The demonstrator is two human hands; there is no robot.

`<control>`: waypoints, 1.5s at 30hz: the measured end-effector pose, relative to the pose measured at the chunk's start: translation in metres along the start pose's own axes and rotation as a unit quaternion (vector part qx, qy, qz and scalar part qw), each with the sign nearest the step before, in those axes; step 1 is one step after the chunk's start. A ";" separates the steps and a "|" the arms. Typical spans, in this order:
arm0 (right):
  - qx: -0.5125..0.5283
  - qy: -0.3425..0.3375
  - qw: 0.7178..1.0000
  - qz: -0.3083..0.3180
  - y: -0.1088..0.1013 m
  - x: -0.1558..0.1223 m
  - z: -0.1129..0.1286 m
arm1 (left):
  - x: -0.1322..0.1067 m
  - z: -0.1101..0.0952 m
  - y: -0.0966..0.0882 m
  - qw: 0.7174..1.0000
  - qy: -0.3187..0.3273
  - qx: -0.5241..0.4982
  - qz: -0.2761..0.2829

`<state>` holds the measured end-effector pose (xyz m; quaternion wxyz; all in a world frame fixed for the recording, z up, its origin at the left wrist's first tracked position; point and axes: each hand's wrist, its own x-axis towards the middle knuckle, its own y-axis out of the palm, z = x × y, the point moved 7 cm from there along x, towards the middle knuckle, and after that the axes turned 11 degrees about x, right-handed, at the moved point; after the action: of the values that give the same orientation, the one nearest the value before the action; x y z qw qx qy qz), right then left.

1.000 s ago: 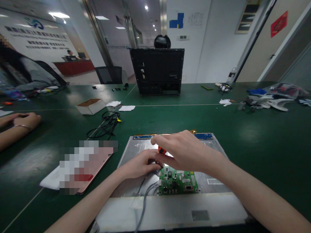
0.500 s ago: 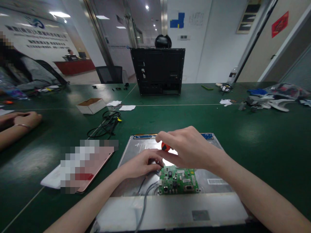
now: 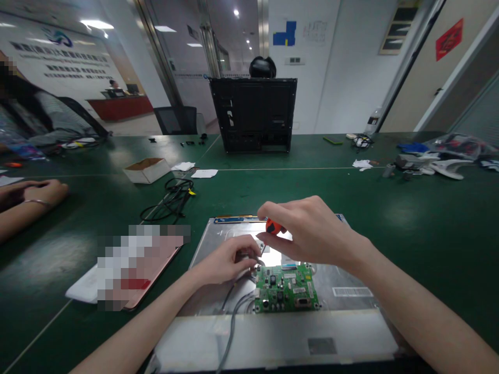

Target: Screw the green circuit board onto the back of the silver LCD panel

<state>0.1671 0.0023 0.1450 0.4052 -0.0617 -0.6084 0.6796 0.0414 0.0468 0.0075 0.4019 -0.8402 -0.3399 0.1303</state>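
Observation:
A screwdriver (image 3: 272, 226) with an orange and black handle is gripped in my right hand (image 3: 314, 228), its thin shaft slanting down toward my left fingertips. Beside the upper left corner of a green circuit board (image 3: 286, 288), my left hand (image 3: 228, 258) has its thumb and fingers pinched together; whatever lies between them is hidden. The board sits on the metal back of a display panel (image 3: 273, 335), which lies flat in front of me. Grey cables (image 3: 233, 324) run from the board's left side over the panel's lower edge.
Left of the panel lies a pinkish flat item (image 3: 156, 270), partly blurred out. Behind it are a black cable coil (image 3: 171, 200) and an open white box (image 3: 146, 170). A black monitor casing (image 3: 255, 114) stands at the back. Another person's hands (image 3: 44, 192) rest at far left.
My right hand has lifted slightly and shifted right with the screwdriver, so its shaft now shows. My left fingers stay by the board's corner, barely moved.

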 end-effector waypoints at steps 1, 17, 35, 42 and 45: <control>-0.002 0.000 1.000 -0.003 -0.001 0.000 -0.001 | 0.000 0.002 -0.003 1.000 -0.006 0.018 -0.022; -0.030 -0.005 0.999 -0.013 -0.003 0.000 -0.002 | 0.002 0.000 -0.007 0.972 0.052 0.187 -0.130; -0.045 0.011 0.999 -0.004 -0.006 -0.001 -0.003 | 0.002 0.010 -0.014 0.965 -0.009 0.249 -0.082; -0.053 0.011 0.998 -0.017 -0.015 -0.004 -0.002 | -0.017 -0.030 -0.021 0.969 -0.013 0.244 -0.034; -0.033 -0.002 0.999 -0.015 -0.016 -0.005 0.003 | -0.033 -0.053 -0.009 0.986 -0.005 0.169 -0.001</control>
<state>0.1766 -0.0039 0.1579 0.4117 -0.0650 -0.6322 0.6532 0.0386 -0.0027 0.0470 0.5361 -0.7592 -0.3164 0.1898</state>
